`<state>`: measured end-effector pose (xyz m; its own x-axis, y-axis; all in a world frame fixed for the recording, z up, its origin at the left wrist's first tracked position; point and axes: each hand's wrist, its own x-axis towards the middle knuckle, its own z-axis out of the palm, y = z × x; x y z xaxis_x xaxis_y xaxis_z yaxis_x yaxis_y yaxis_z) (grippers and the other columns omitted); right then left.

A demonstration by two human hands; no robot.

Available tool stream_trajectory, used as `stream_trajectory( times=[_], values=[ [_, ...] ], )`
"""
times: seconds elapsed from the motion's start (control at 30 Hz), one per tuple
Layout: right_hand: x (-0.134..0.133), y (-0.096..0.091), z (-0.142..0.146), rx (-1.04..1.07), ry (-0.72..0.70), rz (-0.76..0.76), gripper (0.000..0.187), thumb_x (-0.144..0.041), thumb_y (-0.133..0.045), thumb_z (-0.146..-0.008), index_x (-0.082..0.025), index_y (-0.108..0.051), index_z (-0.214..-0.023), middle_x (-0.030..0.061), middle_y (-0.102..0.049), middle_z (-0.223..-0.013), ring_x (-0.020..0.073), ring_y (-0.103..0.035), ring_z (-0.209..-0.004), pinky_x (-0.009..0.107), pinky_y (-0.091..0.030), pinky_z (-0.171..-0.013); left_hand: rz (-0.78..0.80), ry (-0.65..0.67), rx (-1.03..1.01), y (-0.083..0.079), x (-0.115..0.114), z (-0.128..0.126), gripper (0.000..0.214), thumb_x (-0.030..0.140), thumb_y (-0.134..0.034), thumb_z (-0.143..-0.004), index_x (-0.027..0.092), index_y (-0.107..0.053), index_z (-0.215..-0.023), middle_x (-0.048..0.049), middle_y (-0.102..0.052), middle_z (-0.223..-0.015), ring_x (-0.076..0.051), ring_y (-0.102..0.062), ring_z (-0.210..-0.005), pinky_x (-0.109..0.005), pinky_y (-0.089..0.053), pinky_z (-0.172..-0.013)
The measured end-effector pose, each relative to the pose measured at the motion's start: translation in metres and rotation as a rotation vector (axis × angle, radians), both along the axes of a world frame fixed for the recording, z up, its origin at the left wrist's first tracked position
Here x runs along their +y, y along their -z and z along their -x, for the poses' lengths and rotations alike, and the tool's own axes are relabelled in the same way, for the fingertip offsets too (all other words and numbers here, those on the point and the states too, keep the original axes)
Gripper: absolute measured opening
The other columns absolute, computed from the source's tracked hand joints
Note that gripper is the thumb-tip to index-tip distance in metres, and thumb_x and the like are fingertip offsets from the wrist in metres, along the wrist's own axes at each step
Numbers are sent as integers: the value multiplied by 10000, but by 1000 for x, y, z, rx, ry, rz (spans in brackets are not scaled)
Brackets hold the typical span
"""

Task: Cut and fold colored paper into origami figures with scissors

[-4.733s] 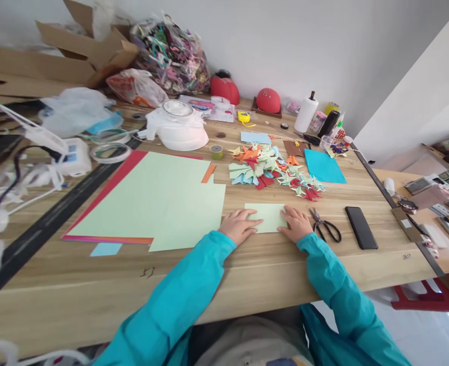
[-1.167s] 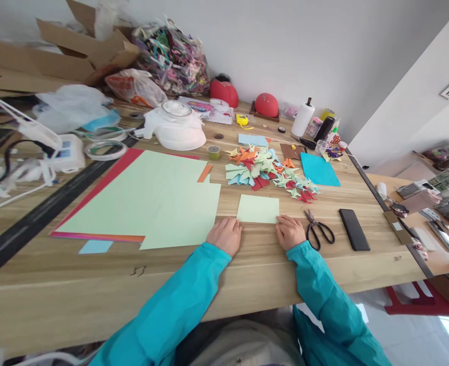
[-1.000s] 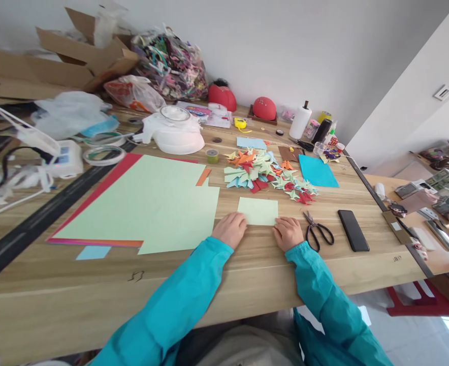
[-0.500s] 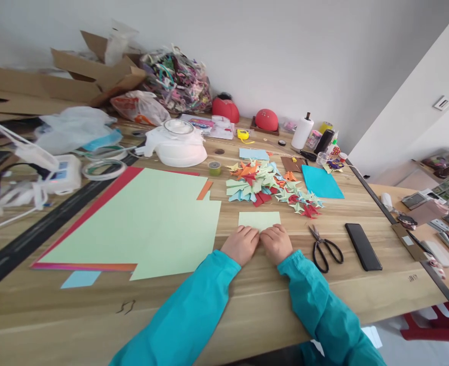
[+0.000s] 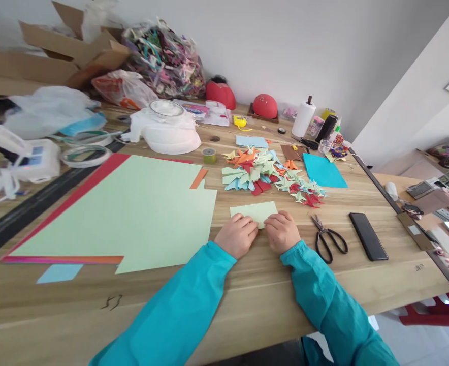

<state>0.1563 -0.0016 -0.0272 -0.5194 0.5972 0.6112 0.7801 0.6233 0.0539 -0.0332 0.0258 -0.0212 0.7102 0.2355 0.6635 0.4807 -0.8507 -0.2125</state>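
A small pale green sheet of paper (image 5: 254, 210) lies on the wooden table in front of me. My left hand (image 5: 237, 234) grips its near left edge with curled fingers. At the near right corner my right hand (image 5: 282, 231) has its fingers closed on the same sheet. The fingertips hide part of the near edge. Beyond the sheet lies a heap of folded paper pieces (image 5: 253, 170) in green, orange, red and blue. Black-handled scissors (image 5: 327, 239) rest to the right of my right hand, blades pointing away and slightly open.
Large pale green sheets (image 5: 133, 213) over red ones cover the table's left. A black phone (image 5: 368, 236) lies right of the scissors. Behind are turquoise paper (image 5: 325, 170), a tape roll (image 5: 209, 155), a yellow tape measure (image 5: 239, 121), a white bottle (image 5: 303, 119) and a cardboard box (image 5: 57, 46).
My hands have spread slightly apart along the near edge of the small green sheet, which now sits a little tilted. The camera view has shifted slightly.
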Motion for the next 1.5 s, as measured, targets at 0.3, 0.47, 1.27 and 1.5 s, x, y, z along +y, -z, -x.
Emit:
stream_trajectory(
  times=[0.3,0.47,1.27,1.5],
  values=[
    [2,-8,-31,156,287,-60,141,-79,-508,-728,-176,-609,-715,77,-705,-793,205,-598,-785,347,-420,-727,-73,-25,-105,-6,7,20,190,43,-493,-808,136,-644,-741,-70,-695,-810,-189,-557,-769,-339,-365,-615],
    [-5,-8,-3,78,-9,-20,144,-152,-522,-799,-183,-628,-892,71,-702,-956,201,-591,-940,368,-410,-868,-67,-5,-92,-5,-1,9,188,38,-490,-816,127,-645,-757,-70,-689,-806,-182,-563,-765,-338,-364,-619],
    [1,-5,-27,117,167,-122,178,-90,-540,-821,-213,-668,-830,14,-731,-843,161,-626,-853,325,-398,-821,-116,-85,-120,-19,8,31,158,93,-519,-821,180,-635,-760,-37,-708,-819,-177,-593,-783,-340,-377,-623],
    [0,-7,-30,150,219,-124,175,-110,-533,-839,-213,-673,-819,32,-727,-826,173,-625,-847,328,-413,-806,-86,-167,-221,-21,5,39,156,111,-527,-804,184,-646,-875,-58,-716,-876,-209,-617,-809,-362,-402,-662]
  ],
)
